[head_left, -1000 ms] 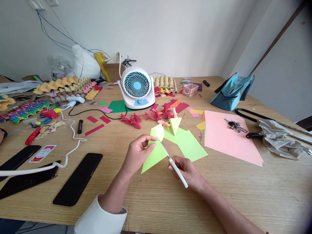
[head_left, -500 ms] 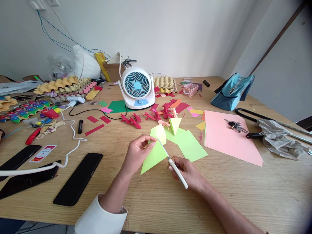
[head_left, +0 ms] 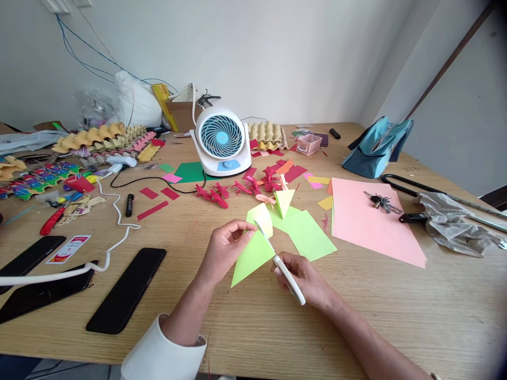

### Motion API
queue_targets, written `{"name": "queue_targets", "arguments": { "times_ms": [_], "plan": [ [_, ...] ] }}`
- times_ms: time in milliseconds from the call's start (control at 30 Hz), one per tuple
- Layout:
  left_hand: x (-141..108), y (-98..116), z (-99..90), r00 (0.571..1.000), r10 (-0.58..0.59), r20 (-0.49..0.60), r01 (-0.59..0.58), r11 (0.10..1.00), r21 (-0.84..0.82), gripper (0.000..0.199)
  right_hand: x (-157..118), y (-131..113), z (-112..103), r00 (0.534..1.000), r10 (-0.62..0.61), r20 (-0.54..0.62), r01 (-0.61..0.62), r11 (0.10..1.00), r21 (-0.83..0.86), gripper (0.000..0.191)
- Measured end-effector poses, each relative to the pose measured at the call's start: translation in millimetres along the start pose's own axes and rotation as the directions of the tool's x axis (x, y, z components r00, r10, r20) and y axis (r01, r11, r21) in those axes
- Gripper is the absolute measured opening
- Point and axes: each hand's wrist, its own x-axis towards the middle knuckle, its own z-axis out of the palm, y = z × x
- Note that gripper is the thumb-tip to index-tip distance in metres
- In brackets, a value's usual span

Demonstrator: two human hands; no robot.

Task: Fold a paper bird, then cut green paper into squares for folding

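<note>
Between the thumb and fingers of my left hand (head_left: 226, 248) a light green sheet of paper (head_left: 253, 257) is pinched, held above the table. White-handled scissors (head_left: 290, 282) are gripped in my right hand (head_left: 303, 279), their blades running along the paper up to near my left fingertips. Part of the sheet beyond the blades curls upward. Just past it stands a folded green paper piece (head_left: 283, 202), with flat green sheets (head_left: 311, 236) lying beside it. Several red folded paper figures (head_left: 214, 195) lie farther back.
A white fan (head_left: 222, 140) stands at the back middle. To the right lie pink sheets (head_left: 368, 227) with keys (head_left: 382, 202) on top, and a blue bag (head_left: 376, 148). Black phones (head_left: 127, 290) and a white cable (head_left: 119, 211) lie on the left.
The green sheet has shifted slightly, and its part beyond the scissor blades curls a little more. Both hands stay nearly in place; the whole view has moved slightly.
</note>
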Motion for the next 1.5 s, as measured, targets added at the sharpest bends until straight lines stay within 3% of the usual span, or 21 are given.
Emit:
{"name": "queue_targets", "arguments": {
  "times_ms": [233, 467, 1067, 1500],
  "plan": [
    [0.7, 0.1, -1.1, 0.997, 0.055, -0.047, -0.055, 0.998, 0.011, 0.015, -1.0, 5.9, -0.8, 0.999, 0.013, 0.039, -0.015, 0.999, 0.045, 0.039],
    [0.1, -1.2, 1.6, 0.999, 0.04, -0.025, -0.041, 0.998, -0.038, 0.016, 0.2, 3.4, -0.9, 0.999, 0.018, 0.038, -0.02, 0.999, 0.051, 0.042],
    [-2.4, -1.0, 6.1, 0.998, 0.054, 0.02, -0.054, 0.998, 0.015, 0.015, -0.7, -1.1, -3.8, 0.998, -0.005, 0.06, -0.001, 0.994, 0.106, 0.04],
    [-4.8, 2.8, 8.7, 0.995, 0.038, 0.091, -0.04, 0.999, 0.02, 0.019, -1.0, -5.4, -3.2, 1.0, -0.01, 0.008, 0.01, 1.0, -0.01, 0.038]
  ]
}}
